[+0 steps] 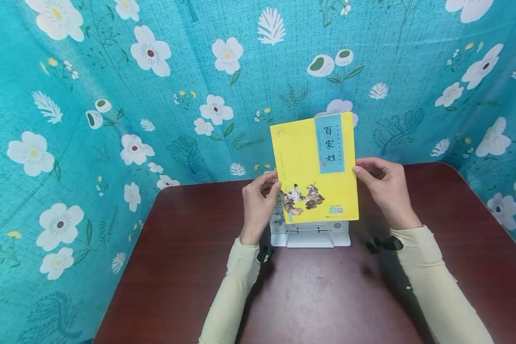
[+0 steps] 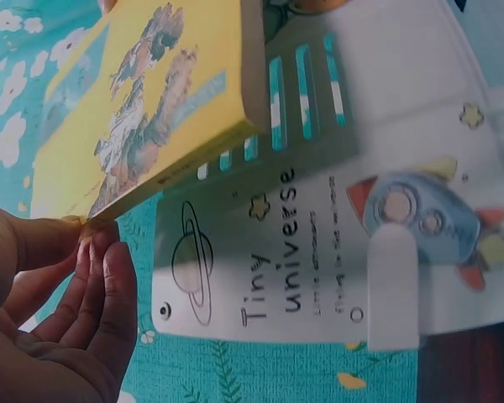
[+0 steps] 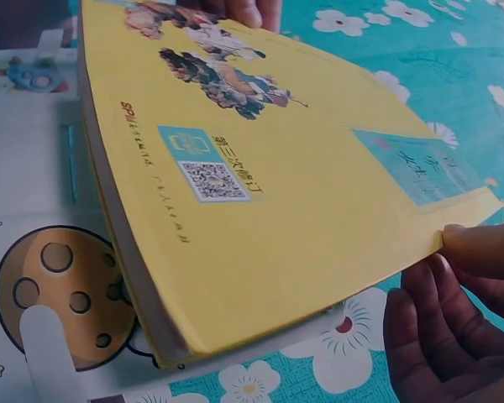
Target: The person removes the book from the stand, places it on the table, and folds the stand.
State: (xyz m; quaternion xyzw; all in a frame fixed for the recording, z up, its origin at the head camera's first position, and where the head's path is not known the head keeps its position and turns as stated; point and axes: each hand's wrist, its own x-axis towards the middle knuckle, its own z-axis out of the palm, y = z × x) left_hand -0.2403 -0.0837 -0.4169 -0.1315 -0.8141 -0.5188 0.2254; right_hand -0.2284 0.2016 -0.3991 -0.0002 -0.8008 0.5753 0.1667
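Note:
A yellow book (image 1: 301, 167) with a blue title panel is held upright between both hands, cover towards the head camera. My left hand (image 1: 260, 203) pinches its left edge between thumb and fingers. On the other side, my right hand (image 1: 387, 191) pinches the right edge. Behind the book stands a white book stand (image 1: 279, 239), mostly hidden in the head view. The left wrist view shows the stand's panel (image 2: 227, 260), printed with "Tiny universe", a ringed planet and a rocket. In the right wrist view, the book's lower edge overlaps the stand's printed orange planet (image 3: 50, 294).
The dark red-brown table (image 1: 189, 253) extends to both sides and in front of the stand. A teal flowered cloth (image 1: 176, 95) hangs behind and along the sides. Black wrist devices (image 1: 384, 244) are worn near the sleeve cuffs.

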